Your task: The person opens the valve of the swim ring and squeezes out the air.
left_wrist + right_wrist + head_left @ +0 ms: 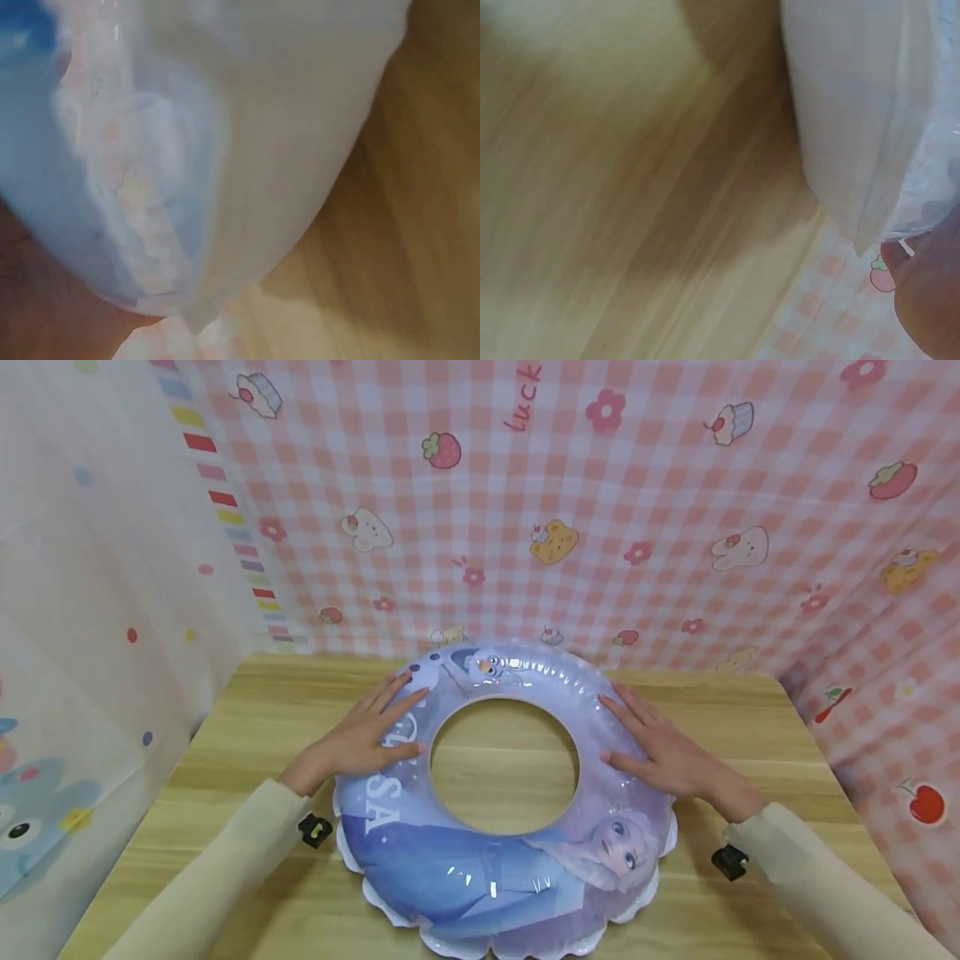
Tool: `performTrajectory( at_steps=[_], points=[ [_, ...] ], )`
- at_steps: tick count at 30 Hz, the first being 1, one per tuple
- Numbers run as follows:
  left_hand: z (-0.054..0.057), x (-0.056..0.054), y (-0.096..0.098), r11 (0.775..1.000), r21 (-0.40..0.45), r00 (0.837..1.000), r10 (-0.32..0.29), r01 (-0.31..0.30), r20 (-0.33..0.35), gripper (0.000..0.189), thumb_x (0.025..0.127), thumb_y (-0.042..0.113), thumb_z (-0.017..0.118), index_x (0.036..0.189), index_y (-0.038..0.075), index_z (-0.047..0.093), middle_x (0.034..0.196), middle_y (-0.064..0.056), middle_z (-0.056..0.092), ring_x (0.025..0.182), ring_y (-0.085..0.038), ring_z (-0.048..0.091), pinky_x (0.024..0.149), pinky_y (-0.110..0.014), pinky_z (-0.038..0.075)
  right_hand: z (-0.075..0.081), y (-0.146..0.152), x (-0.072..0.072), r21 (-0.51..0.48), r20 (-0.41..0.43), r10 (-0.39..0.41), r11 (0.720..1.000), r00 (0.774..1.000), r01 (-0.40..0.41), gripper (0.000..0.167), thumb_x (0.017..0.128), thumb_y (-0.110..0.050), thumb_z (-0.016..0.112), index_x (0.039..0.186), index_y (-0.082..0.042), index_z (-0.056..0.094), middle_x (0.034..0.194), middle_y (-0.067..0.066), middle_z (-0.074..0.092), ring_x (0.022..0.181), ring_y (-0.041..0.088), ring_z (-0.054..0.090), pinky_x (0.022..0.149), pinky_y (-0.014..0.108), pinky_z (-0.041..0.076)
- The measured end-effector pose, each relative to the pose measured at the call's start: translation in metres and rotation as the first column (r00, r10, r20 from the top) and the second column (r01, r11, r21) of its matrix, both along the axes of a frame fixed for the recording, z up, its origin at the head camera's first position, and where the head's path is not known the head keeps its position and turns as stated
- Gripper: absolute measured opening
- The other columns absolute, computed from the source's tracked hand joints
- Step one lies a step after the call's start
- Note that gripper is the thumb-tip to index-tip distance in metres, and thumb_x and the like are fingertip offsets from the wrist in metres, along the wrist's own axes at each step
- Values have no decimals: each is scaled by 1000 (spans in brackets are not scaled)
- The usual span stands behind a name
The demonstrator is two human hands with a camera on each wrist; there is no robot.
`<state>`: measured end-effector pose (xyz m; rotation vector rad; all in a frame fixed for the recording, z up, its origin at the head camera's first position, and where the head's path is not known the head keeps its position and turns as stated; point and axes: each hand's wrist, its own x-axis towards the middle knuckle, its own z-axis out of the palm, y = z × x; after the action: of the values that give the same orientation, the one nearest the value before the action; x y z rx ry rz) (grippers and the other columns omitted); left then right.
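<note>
Left hand [362, 737], right hand [662, 750]: fingers spread, gripping nothing; both touch inflated ring [465, 868]; wooden table [765, 735] beneath

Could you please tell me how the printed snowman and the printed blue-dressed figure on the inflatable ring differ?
Place: the snowman is on the ring's far side, the blue-dressed figure on its near side.
Size: the figure spans much more of the ring than the snowman.
Colour: the snowman is mainly pale, while the figure's clothing is blue.
Both are printed on the same inflatable ring.
</note>
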<state>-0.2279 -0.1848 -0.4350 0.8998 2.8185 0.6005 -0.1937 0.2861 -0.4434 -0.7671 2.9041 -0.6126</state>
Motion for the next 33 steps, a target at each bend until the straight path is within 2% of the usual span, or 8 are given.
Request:
performTrajectory(
  at_steps=[5,11,16,24,33],
  points=[
    [-3,-2,1,999,-42,999,27,-29,-28,87,98,56,59,166,24,15,175,-10,-1,161,-39,-3,123,-72,12,-3,-2,-3,59,-16,1,998,1000,0,85,102,-50,56,167,-22,9,175,11,0,160,42,7,122,70,20],
    [-6,-3,6,997,-64,998,32,-35,-55,85,99,59,55,166,26,15,175,-9,0,161,-39,-1,122,-73,14,-6,-2,1,65,-41,-25,997,999,28,83,102,-49,56,167,-20,11,175,13,3,160,42,8,121,70,24],
    [-6,2,5,996,-73,997,45,-50,-70,85,98,57,56,166,24,17,175,-12,2,161,-40,1,122,-73,15,-8,-7,3,62,-48,-22,998,999,25,83,103,-50,55,167,-20,12,175,13,2,160,42,7,121,68,25],
    [-7,4,7,996,-70,998,47,-51,-48,84,99,58,54,166,26,16,175,-10,0,161,-38,-2,118,-78,16,-6,-7,6,74,-38,-30,997,999,33,82,103,-50,54,167,-18,13,175,11,1,161,38,3,124,65,21],
    [-6,5,8,994,-91,998,53,-55,-23,84,99,59,54,166,27,16,175,-10,-1,161,-38,-2,117,-79,17,-6,-8,5,109,-22,-31,993,999,33,82,103,-53,51,167,-19,11,175,13,1,161,39,4,123,65,25]
  ],
)
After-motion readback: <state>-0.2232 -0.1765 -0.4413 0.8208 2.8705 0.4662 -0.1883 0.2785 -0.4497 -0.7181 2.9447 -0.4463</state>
